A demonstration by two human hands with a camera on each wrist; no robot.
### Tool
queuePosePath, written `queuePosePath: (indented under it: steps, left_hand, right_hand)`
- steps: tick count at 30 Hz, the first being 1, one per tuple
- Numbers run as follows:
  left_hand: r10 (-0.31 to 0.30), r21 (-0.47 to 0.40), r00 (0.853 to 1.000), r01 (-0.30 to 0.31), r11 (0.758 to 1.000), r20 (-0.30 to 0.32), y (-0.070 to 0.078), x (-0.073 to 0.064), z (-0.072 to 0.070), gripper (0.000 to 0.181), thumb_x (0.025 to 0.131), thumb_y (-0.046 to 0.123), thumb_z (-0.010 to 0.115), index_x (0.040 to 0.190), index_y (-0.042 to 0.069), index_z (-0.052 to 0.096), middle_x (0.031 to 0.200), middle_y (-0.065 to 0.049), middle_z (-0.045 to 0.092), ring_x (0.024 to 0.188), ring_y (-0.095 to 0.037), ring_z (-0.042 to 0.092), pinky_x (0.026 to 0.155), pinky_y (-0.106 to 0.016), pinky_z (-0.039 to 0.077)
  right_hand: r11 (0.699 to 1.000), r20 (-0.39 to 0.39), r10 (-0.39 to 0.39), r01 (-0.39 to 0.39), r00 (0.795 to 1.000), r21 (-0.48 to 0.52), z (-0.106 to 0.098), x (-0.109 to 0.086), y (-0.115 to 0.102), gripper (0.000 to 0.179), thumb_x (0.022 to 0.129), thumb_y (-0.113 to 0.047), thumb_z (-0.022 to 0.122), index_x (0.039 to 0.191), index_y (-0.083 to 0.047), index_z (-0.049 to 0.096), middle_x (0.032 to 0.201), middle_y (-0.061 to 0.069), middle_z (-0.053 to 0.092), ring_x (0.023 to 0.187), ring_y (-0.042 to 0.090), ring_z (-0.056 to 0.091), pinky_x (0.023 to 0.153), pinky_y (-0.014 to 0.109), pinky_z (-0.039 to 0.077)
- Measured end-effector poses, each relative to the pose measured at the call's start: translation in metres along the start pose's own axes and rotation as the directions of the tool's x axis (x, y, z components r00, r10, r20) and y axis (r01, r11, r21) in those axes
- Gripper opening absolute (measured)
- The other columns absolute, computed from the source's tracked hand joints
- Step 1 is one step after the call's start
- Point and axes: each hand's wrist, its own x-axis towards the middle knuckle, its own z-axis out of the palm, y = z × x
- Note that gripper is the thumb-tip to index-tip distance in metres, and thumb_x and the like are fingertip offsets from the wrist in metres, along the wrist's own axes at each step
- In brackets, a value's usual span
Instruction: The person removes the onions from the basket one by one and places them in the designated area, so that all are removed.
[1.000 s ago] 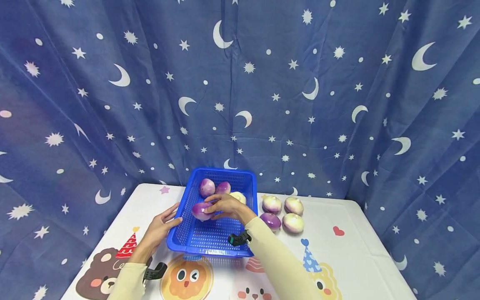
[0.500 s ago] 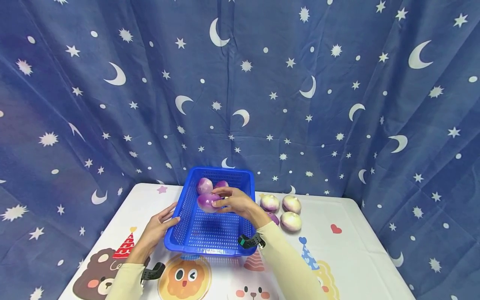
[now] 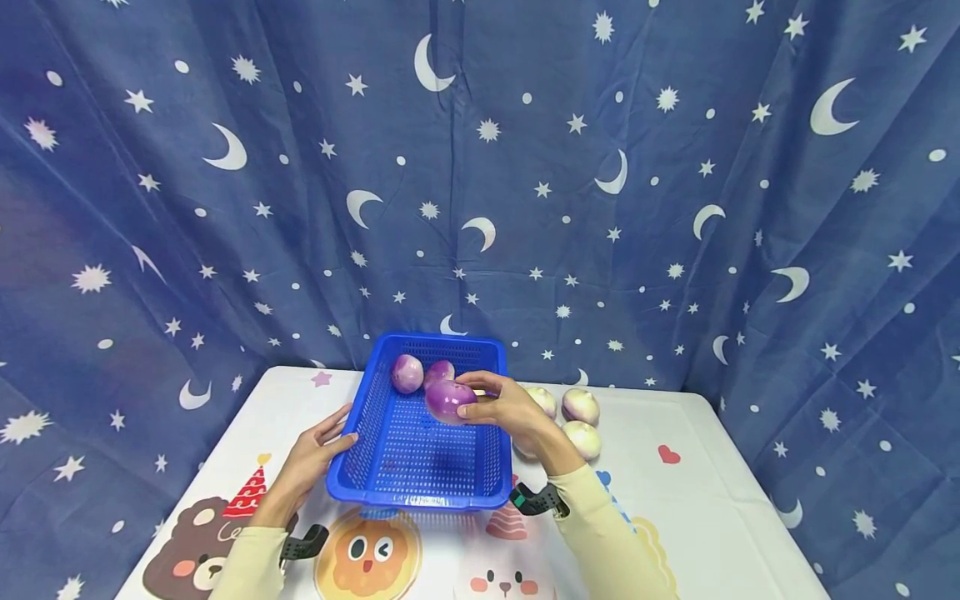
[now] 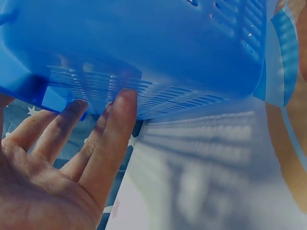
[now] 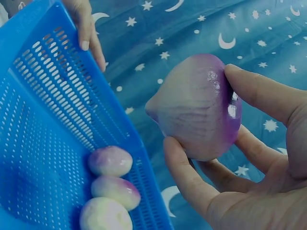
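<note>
In the head view, my right hand (image 3: 510,412) pinches a glossy purple-and-white onion (image 3: 447,403) by its sides, above the right half of a blue perforated plastic basket (image 3: 420,502). The right wrist view shows this onion's pale pointed tip facing away from the palm. My left hand (image 3: 309,460) holds the basket's left side, thumb at the rim and fingers against the outer wall; the fingers (image 4: 115,129) show in the left wrist view. Inside lie two purple-and-white onions (image 5: 110,161) and a whiter onion (image 5: 106,215), mostly hidden by my right hand in the head view.
Several onions (image 3: 581,406) rest on the white table beside the basket's right side, partly covered by my right hand. The tablecloth (image 3: 720,500) has cartoon prints. A blue curtain (image 3: 525,208) with moons and stars hangs behind the table.
My right hand has lifted the onion from inside the basket and carried it rightward. My left hand has stayed at the basket's left rim.
</note>
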Motion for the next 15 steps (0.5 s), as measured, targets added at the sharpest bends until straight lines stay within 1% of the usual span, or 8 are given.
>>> queuePosePath:
  steps: [5,9,13,15]
  left_hand:
    - [0.000,-0.002,1.000,0.000,1.000,-0.001,0.000,0.002,-0.001,0.064,0.096,0.020,0.062,0.154,0.020,0.035,0.155,-0.024,0.037,0.129,-0.039,0.055,0.092,-0.038,0.057]
    - [0.001,-0.011,1.000,-0.001,1.000,-0.001,0.000,0.002,-0.001,0.064,0.096,0.020,0.063,0.154,0.019,0.035,0.154,-0.024,0.038,0.126,-0.037,0.057,0.090,-0.035,0.058]
    - [0.000,-0.010,1.000,0.000,1.000,-0.001,0.001,0.000,0.000,0.065,0.096,0.020,0.063,0.154,0.018,0.034,0.154,-0.024,0.039,0.125,-0.037,0.059,0.090,-0.037,0.058]
    - [0.000,-0.007,1.000,0.000,1.000,-0.002,0.001,-0.001,0.001,0.065,0.096,0.021,0.063,0.154,0.018,0.034,0.153,-0.024,0.039,0.125,-0.038,0.059,0.091,-0.039,0.058]
  right_hand:
    - [0.998,-0.050,-0.030,0.027,0.998,-0.058,-0.009,-0.015,-0.002,0.057,0.080,-0.010,0.078,0.133,-0.012,0.057,0.136,0.011,0.059,0.116,0.022,0.063,0.096,0.036,0.055]
    - [0.996,-0.053,-0.050,0.046,0.997,-0.071,-0.018,-0.024,-0.003,0.057,0.080,-0.012,0.078,0.134,-0.010,0.056,0.137,0.012,0.058,0.118,0.024,0.063,0.098,0.037,0.053]
    - [0.996,-0.073,-0.048,0.043,0.996,-0.072,-0.030,-0.033,0.001,0.058,0.081,-0.010,0.077,0.135,-0.008,0.055,0.139,0.014,0.056,0.118,0.024,0.063,0.098,0.035,0.052]
    - [0.997,-0.101,-0.039,0.032,0.994,-0.077,-0.037,-0.037,0.004,0.058,0.081,-0.011,0.077,0.135,-0.009,0.055,0.140,0.014,0.055,0.119,0.025,0.062,0.097,0.034,0.052]
